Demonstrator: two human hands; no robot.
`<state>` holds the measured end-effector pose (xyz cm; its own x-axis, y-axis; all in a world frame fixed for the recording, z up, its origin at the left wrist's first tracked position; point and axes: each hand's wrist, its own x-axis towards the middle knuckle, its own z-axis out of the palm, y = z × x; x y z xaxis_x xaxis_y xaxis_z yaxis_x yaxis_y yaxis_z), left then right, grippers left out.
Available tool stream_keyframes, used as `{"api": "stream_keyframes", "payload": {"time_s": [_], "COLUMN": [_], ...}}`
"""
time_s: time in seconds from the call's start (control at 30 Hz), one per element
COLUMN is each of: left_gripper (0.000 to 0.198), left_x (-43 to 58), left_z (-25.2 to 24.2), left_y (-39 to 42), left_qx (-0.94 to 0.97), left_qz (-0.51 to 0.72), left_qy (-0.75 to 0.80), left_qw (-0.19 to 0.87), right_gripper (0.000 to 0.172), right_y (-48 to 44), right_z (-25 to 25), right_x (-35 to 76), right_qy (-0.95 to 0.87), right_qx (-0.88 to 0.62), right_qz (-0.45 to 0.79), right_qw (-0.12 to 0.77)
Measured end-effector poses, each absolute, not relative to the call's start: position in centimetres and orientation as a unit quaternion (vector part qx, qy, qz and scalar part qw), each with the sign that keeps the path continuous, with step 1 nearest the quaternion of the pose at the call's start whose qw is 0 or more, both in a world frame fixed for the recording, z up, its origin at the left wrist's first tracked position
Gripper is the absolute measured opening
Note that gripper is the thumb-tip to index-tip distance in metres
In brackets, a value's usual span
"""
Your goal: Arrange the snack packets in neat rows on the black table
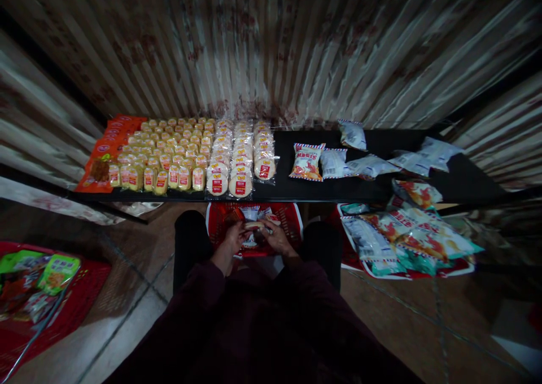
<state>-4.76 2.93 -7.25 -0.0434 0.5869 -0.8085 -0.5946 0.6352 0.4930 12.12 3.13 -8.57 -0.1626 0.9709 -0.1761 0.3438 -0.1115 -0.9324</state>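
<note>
While both hands point(276, 238) hold one pale packet point(253, 225), three rows point(242, 159) (all round packs point(240, 187)) line the black shelf point(376, 190)

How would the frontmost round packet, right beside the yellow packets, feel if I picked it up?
The round packet may feel slippery, since its clear wrapper shines. Its flat, biscuit-like disc might crack if squeezed. Loose wrapper edges would probably flop.

Black shelf point(376, 189), orange packets point(101, 164) overlapping along left edge, then dense rows of small yellow packs point(169, 155), then three columns of overlapping clear-wrapped round packs point(240, 172) around mid-surface. Right half: one snack bag point(307, 162) printed side up, pale-side-up bags point(368, 165) scattered toward right edge, one near back edge.
</note>
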Motion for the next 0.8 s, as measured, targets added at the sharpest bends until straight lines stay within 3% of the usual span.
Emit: {"api": "stream_keyframes", "payload": {"time_s": [0.3,0.8], "left_gripper": [0.004,0.040], "left_x": [-4.9,-4.3], "left_z": [-6.0,-6.4], "left_y": [2.2,1.3], "left_qx": [0.062,0.181], "left_qz": [0.412,0.384], "left_qy": [0.571,0.617], "left_qw": [0.707,0.662], "right_gripper": [0.038,0.045], "right_y": [3.4,4.0], "right_z": [-7.8,-7.9], "right_x": [11.6,11.7], "right_qy": [-0.527,-0.520], "right_qx": [-0.568,-0.571], "right_qz": [0.504,0.510], "right_qw": [0.383,0.378]}}
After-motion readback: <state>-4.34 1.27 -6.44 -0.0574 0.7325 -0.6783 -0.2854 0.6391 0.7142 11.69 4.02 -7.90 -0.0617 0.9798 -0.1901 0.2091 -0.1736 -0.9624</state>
